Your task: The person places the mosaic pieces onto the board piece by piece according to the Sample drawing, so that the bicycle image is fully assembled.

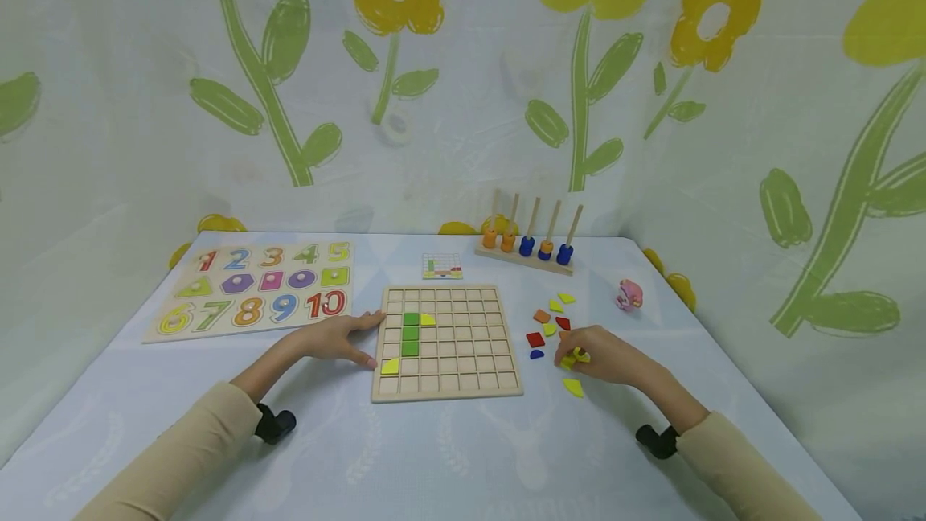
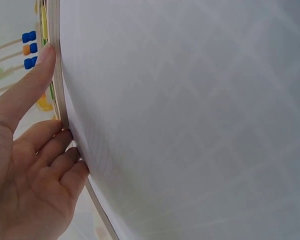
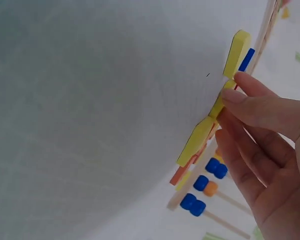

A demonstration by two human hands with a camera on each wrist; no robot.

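Observation:
The wooden grid board (image 1: 463, 383) lies on the table, with three green squares (image 1: 410, 334) in one column, a yellow piece (image 1: 428, 319) beside the top one and another yellow piece (image 1: 390, 367) lower left. My left hand (image 1: 336, 339) touches the board's left edge with thumb and fingers spread; in the left wrist view the thumb of that hand (image 2: 32, 155) lies against the edge. Over the loose pieces, my right hand (image 1: 604, 354) pinches a yellow piece (image 3: 219, 103) between thumb and fingers, with other yellow pieces (image 3: 196, 142) close to it.
Red (image 1: 535, 339), orange, blue and yellow pieces lie right of the board. Behind stand a small pattern card (image 1: 442, 266) and a peg rack (image 1: 524, 256) with beads. A number puzzle (image 1: 249, 330) is at the left, a pink figure (image 1: 629, 295) at the right.

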